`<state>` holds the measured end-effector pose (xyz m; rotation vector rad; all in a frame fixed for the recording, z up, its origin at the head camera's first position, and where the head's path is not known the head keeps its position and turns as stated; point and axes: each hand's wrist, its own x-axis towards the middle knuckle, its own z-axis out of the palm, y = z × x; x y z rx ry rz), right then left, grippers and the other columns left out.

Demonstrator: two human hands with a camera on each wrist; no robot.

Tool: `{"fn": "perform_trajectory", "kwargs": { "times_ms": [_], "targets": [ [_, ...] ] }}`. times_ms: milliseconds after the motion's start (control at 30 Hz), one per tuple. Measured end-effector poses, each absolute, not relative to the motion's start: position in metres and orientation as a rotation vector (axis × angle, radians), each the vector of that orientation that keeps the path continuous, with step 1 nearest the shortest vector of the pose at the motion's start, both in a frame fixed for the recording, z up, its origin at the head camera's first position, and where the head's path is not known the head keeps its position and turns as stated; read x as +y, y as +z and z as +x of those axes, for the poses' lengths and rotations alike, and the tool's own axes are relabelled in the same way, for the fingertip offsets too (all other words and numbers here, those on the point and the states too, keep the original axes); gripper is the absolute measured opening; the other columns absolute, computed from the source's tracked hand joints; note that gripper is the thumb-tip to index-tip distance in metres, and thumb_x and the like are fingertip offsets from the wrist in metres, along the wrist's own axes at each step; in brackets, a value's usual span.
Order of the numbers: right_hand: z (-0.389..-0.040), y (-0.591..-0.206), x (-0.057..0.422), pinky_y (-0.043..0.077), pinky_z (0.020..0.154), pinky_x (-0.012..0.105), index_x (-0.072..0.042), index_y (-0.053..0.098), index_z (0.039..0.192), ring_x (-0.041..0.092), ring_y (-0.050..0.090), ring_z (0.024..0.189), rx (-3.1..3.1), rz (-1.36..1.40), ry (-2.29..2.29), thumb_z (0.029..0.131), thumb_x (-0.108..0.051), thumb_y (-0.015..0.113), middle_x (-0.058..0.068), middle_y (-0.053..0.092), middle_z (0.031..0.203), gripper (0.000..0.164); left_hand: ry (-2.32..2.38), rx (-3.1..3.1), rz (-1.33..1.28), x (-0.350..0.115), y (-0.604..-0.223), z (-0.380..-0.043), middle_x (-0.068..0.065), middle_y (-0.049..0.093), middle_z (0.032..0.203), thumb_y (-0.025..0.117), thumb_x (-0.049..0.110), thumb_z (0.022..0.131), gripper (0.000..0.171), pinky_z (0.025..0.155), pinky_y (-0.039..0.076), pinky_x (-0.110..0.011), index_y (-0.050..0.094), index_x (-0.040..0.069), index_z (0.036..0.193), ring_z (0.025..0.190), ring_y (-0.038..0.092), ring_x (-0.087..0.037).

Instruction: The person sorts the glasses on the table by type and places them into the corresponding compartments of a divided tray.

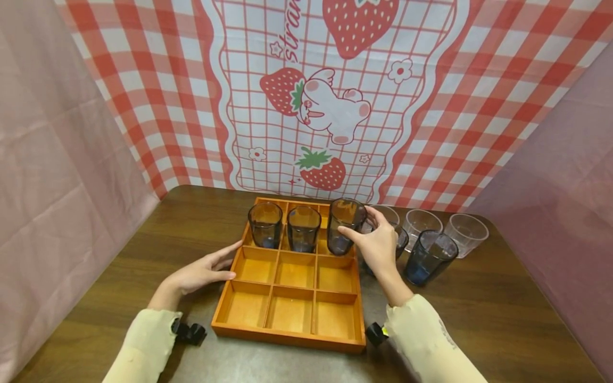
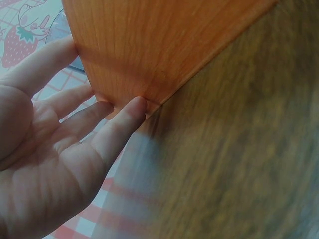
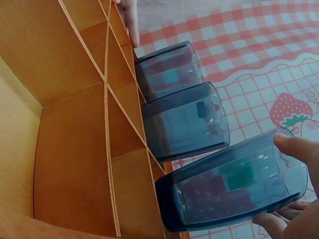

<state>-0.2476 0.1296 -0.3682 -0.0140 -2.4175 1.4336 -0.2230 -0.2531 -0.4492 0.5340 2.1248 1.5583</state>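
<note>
My right hand (image 1: 380,246) grips a dark blue-grey glass (image 1: 346,226) near its rim, thumb on one side and fingers on the other. The glass is upright over the back right compartment of a wooden divided tray (image 1: 287,336); in the right wrist view the held glass (image 3: 234,184) has its base right at the divider edges. Two matching glasses stand in the back row, one at the left (image 1: 265,226) and one in the middle (image 1: 303,230). My left hand (image 1: 201,274) rests its straight fingertips against the tray's left side (image 2: 129,55).
Right of the tray stand more dark glasses, one leaning (image 1: 431,258) and one partly behind my right hand (image 1: 401,242). Behind them are several clear glasses (image 1: 466,234). A checked strawberry cloth (image 1: 316,106) hangs behind the brown table (image 1: 503,308).
</note>
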Motion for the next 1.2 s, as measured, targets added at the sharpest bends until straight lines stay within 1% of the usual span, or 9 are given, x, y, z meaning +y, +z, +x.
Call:
{"fn": "perform_trajectory", "kwargs": {
  "times_ms": [133, 333, 433, 600, 867, 1067, 1133, 1200],
  "targets": [
    [-0.250, -0.371, 0.127, 0.047, 0.103, 0.045, -0.008, 0.052, 0.138, 0.030, 0.056, 0.126, -2.437, -0.020, 1.424, 0.070, -0.032, 0.087, 0.017, 0.058, 0.136, 0.081, 1.556, 2.128, 0.527, -0.253, -0.449, -0.223, -0.021, -0.002, 0.163, 0.056, 0.017, 0.098, 0.077, 0.112, 0.028, -0.061, 0.007, 0.013, 0.158, 0.146, 0.011, -0.049],
    [-0.252, -0.378, 0.125, 0.046, 0.103, 0.046, -0.007, 0.052, 0.138, 0.032, 0.055, 0.127, -2.464, -0.015, 1.416, 0.070, -0.030, 0.087, 0.019, 0.057, 0.137, 0.081, 1.557, 2.126, 0.525, -0.253, -0.449, -0.222, -0.021, -0.002, 0.163, 0.056, 0.016, 0.098, 0.077, 0.112, 0.029, -0.060, 0.007, 0.013, 0.158, 0.146, 0.011, -0.049],
    [-0.251, -0.381, 0.124, 0.048, 0.101, 0.047, -0.005, 0.053, 0.137, 0.033, 0.057, 0.125, -2.472, 0.002, 1.360, 0.068, -0.030, 0.088, 0.020, 0.058, 0.135, 0.081, 1.560, 2.125, 0.521, -0.253, -0.449, -0.223, -0.021, -0.001, 0.163, 0.056, 0.016, 0.099, 0.077, 0.111, 0.029, -0.060, 0.006, 0.013, 0.158, 0.146, 0.011, -0.049],
    [-0.250, -0.384, 0.124, 0.052, 0.094, 0.045, -0.005, 0.054, 0.136, 0.032, 0.058, 0.123, -2.494, 0.034, 1.290, 0.068, -0.030, 0.089, 0.019, 0.060, 0.134, 0.081, 1.559, 2.121, 0.487, -0.252, -0.449, -0.223, -0.020, -0.001, 0.163, 0.056, 0.016, 0.099, 0.078, 0.111, 0.031, -0.059, 0.005, 0.015, 0.158, 0.147, 0.012, -0.047],
    [-0.249, -0.386, 0.124, 0.053, 0.093, 0.046, -0.005, 0.051, 0.139, 0.033, 0.058, 0.123, -2.546, 0.085, 1.237, 0.070, -0.030, 0.087, 0.020, 0.059, 0.135, 0.081, 1.556, 2.110, 0.496, -0.252, -0.450, -0.223, -0.021, -0.002, 0.163, 0.056, 0.017, 0.099, 0.078, 0.110, 0.035, -0.057, 0.005, 0.014, 0.158, 0.146, 0.011, -0.049],
    [-0.249, -0.386, 0.123, 0.052, 0.093, 0.048, -0.003, 0.049, 0.139, 0.035, 0.065, 0.110, -2.572, 0.101, 1.194, 0.072, -0.029, 0.086, 0.022, 0.059, 0.134, 0.081, 1.559, 2.109, 0.502, -0.252, -0.449, -0.223, -0.022, -0.002, 0.163, 0.056, 0.017, 0.099, 0.078, 0.109, 0.035, -0.058, 0.005, 0.014, 0.158, 0.146, 0.010, -0.049],
    [-0.250, -0.387, 0.122, 0.052, 0.094, 0.048, -0.002, 0.048, 0.140, 0.035, 0.064, 0.110, -2.591, 0.100, 1.196, 0.073, -0.029, 0.086, 0.022, 0.057, 0.135, 0.081, 1.560, 2.110, 0.507, -0.252, -0.449, -0.223, -0.022, -0.002, 0.162, 0.056, 0.017, 0.099, 0.078, 0.109, 0.035, -0.058, 0.005, 0.013, 0.158, 0.146, 0.011, -0.049],
    [-0.250, -0.388, 0.123, 0.051, 0.095, 0.048, -0.001, 0.046, 0.141, 0.036, 0.062, 0.115, -2.606, 0.103, 1.211, 0.075, -0.027, 0.084, 0.023, 0.055, 0.137, 0.081, 1.564, 2.107, 0.501, -0.252, -0.449, -0.223, -0.021, -0.002, 0.163, 0.056, 0.017, 0.099, 0.078, 0.110, 0.034, -0.058, 0.005, 0.014, 0.158, 0.146, 0.011, -0.049]
  ]
}}
